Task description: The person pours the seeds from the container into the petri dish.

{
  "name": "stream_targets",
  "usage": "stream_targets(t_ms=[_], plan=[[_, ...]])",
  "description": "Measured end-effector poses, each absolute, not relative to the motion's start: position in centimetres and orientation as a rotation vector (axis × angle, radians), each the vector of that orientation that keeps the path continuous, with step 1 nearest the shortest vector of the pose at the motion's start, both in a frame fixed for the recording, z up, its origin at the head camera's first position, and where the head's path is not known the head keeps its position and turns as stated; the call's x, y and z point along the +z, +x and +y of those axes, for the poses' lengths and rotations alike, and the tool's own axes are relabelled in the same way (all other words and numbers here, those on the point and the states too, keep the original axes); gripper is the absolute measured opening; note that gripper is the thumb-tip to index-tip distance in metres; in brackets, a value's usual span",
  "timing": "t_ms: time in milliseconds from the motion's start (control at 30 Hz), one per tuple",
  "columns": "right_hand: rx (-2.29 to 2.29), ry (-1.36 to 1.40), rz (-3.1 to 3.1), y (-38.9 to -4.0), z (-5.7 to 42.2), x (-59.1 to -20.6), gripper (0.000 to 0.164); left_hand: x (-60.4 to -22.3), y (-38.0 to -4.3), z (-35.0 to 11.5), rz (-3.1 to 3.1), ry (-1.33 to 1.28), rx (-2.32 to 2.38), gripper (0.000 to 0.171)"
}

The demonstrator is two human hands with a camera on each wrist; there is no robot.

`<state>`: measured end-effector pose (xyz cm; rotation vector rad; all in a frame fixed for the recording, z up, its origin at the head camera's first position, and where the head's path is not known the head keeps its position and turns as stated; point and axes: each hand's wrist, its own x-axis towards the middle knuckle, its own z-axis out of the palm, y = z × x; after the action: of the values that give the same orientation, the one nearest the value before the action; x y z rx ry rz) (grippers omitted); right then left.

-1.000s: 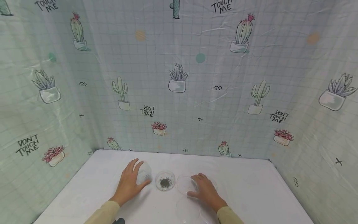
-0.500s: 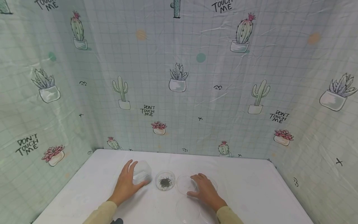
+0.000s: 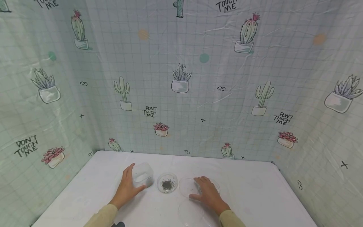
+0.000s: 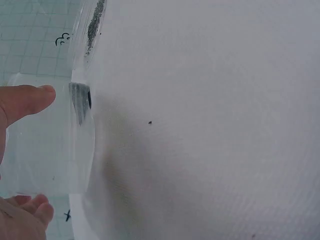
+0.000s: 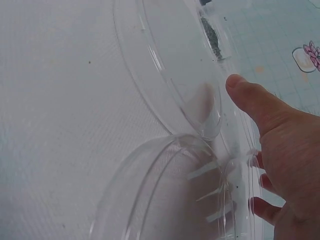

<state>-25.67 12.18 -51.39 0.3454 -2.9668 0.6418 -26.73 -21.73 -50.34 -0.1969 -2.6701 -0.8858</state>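
Note:
My left hand (image 3: 126, 189) is beside a clear plastic tub (image 3: 143, 174) on the white table, thumb and fingers spread apart. In the left wrist view, the thumb (image 4: 35, 99) overlaps the tub (image 4: 45, 155) and the fingertips appear at its other side; contact cannot be told. Right of the tub stands a petri dish (image 3: 167, 183) with dark granules in it. My right hand (image 3: 210, 193) hovers over or rests on clear dishes, fingers loosely bent, partly hiding them. One clear dish (image 3: 185, 188) shows left of that hand, another (image 3: 190, 213) nearer the front.
More clear dish rims (image 3: 217, 186) show behind the right hand. The white table (image 3: 255, 195) meets a cactus-print curtain (image 3: 181, 104) at the back and sides. A dark rounded object (image 3: 121, 224) lies by the left sleeve at the bottom edge.
My left hand has drawn back to the left from the tub, uncovering more of it. The tub, the dishes and my right hand stay in place.

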Motion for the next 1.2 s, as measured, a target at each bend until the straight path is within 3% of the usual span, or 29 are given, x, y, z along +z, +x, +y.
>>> stream_targets(t_ms=[300,1200], plan=[[0.633,0.306,-3.002,-26.0,12.3,-51.4,0.08,-50.7,-26.9,-21.8,-2.667,-0.172,-0.922,0.105],[0.66,0.328,-2.999,-26.0,12.2,-51.2,0.078,-48.6,-27.5,-20.4,-2.595,-0.313,-0.896,0.105]])
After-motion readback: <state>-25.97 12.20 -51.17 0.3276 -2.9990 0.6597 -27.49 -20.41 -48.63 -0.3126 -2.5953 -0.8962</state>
